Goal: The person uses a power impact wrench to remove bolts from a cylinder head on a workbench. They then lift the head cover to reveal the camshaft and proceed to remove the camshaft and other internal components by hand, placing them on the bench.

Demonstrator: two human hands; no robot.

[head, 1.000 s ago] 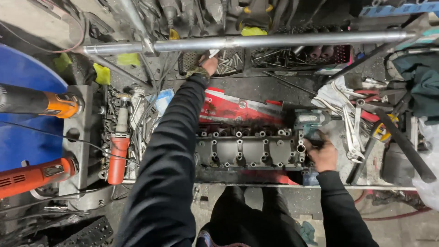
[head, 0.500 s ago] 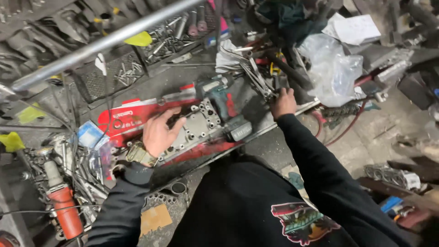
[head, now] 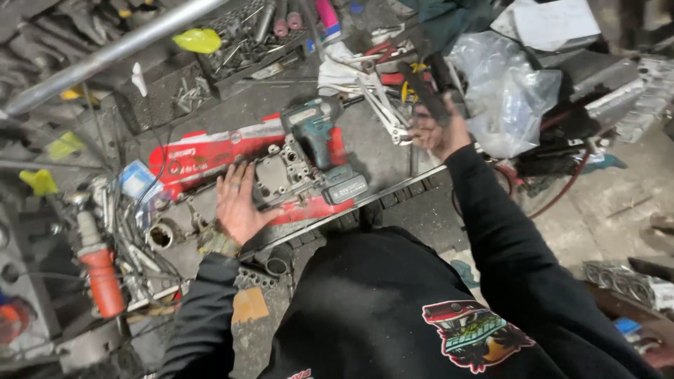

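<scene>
The left hand (head: 237,203) was laid flat, fingers spread, on the grey cast-metal engine part (head: 281,175); a long black tool (head: 430,95) was clasped by the right hand (head: 437,133).

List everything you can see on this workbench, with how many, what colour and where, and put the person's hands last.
metal engine part: one, grey, bench centre, under the left hand
cordless drill: one, teal and black, lying on the engine part
flat case: one, red, behind the engine part
metal pipe: one, silver, slanting across the top left
power tool: one, orange handle, left edge of the bench
clear plastic bag: one, top right
wrenches: several, silver, beside the right hand
left hand: flat, open, on the engine part
right hand: gripping a dark tool among the wrenches
</scene>
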